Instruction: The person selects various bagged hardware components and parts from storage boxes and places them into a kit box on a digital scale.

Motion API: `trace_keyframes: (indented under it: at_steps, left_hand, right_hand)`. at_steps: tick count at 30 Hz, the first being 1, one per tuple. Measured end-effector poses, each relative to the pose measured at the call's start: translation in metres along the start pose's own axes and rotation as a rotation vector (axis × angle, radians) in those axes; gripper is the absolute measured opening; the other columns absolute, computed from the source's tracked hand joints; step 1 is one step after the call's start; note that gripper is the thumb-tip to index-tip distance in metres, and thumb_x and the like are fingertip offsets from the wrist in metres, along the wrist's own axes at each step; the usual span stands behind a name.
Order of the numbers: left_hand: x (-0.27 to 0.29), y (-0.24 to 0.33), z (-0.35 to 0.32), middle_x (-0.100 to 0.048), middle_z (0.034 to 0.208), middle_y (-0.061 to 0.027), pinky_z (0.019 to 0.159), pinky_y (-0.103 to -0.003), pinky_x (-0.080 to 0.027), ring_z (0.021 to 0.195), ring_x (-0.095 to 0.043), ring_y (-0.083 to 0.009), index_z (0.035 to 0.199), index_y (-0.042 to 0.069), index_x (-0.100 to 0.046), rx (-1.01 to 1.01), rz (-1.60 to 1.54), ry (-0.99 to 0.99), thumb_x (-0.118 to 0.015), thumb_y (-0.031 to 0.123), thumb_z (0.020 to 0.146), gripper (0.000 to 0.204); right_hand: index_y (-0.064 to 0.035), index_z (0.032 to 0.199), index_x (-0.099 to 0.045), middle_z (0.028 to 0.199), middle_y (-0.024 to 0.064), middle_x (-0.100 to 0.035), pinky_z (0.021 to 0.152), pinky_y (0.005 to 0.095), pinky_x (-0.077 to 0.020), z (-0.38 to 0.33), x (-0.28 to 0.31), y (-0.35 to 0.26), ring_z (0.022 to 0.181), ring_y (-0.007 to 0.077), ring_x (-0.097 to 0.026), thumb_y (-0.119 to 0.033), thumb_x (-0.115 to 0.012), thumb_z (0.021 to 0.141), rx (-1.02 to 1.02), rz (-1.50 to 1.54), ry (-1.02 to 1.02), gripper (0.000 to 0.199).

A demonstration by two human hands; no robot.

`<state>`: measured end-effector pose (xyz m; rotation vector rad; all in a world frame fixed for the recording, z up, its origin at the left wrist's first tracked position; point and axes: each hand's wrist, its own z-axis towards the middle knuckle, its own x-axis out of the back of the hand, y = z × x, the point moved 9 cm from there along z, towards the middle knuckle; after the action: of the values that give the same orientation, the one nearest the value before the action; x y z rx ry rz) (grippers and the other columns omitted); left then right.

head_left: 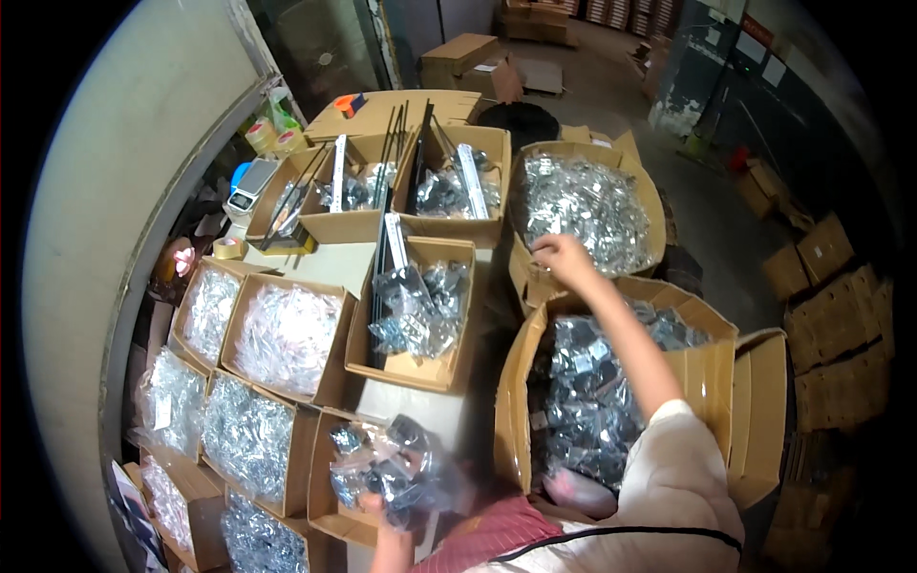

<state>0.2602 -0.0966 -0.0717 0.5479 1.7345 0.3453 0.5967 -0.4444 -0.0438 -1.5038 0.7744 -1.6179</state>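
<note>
My left hand (380,511) is closed on a bunch of clear plastic bags (406,473) with dark and silvery parts inside, above a cardboard box (325,477) near the lower middle. My right arm reaches forward over a large carton (707,387) of bagged dark parts. At the near left rim of another large carton (651,205), filled with small silvery bags (587,205), my right hand (565,260) has its fingers curled together. Whatever those fingers hold, if anything, is too small to make out.
A box (463,315) of bagged parts and dark rods stands mid-table, with similar boxes behind. Several boxes of clear bags (289,334) line the left side. A small scale (251,186) and tape rolls (229,248) sit farther back. Flattened cartons (841,353) lie at right.
</note>
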Motion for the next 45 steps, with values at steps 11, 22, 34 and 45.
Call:
trace_keyframes:
  at_steps: [11, 22, 34, 45]
  left_hand:
    - [0.029, 0.014, -0.009, -0.060, 0.126, -0.0231, 0.107, -0.068, -0.036, 0.116, -0.058, -0.0455, 0.138, 0.004, -0.048, -0.132, -0.124, 0.218, -0.069, 0.036, 0.062, 0.085]
    - [-0.020, 0.009, -0.012, -0.066, 0.114, -0.0166, 0.086, -0.044, -0.057, 0.099, -0.067, -0.0309, 0.127, 0.001, -0.056, 0.157, -0.090, 0.165, -0.071, 0.015, 0.074, 0.058]
    - [-0.107, -0.060, -0.045, -0.061, 0.122, -0.0118, 0.092, -0.041, -0.056, 0.109, -0.063, -0.0239, 0.135, 0.006, -0.049, 0.417, 0.092, -0.303, -0.079, 0.050, 0.078, 0.078]
    - [-0.061, -0.089, -0.085, -0.054, 0.136, -0.0170, 0.100, -0.057, -0.048, 0.122, -0.056, -0.0358, 0.143, 0.011, -0.045, 0.362, -0.111, -0.256, -0.073, 0.053, 0.071, 0.088]
  right_hand:
    - [0.0029, 0.101, -0.073, 0.111, 0.0233, -0.069, 0.089, 0.0412, -0.0514, 0.129, 0.031, 0.170, 0.102, 0.0340, -0.067, -0.022, -0.062, 0.083, -0.445, -0.331, 0.116, 0.033]
    - [-0.0005, 0.064, -0.059, 0.078, 0.0077, -0.060, 0.073, 0.0278, -0.0456, -0.050, 0.023, -0.192, 0.075, 0.0144, -0.056, -0.012, -0.064, 0.075, 0.185, 0.980, -0.656, 0.017]
    - [0.0024, 0.087, -0.067, 0.073, 0.0068, -0.067, 0.049, 0.0262, -0.0521, -0.250, -0.094, -0.248, 0.057, 0.0150, -0.068, -0.021, -0.065, 0.093, -0.241, 0.257, -0.905, 0.024]
    - [-0.0012, 0.086, -0.070, 0.072, 0.0082, -0.070, 0.058, 0.0285, -0.0540, -0.256, 0.201, -0.187, 0.063, 0.0140, -0.069, -0.023, -0.067, 0.092, -0.049, -0.441, 0.032, 0.023]
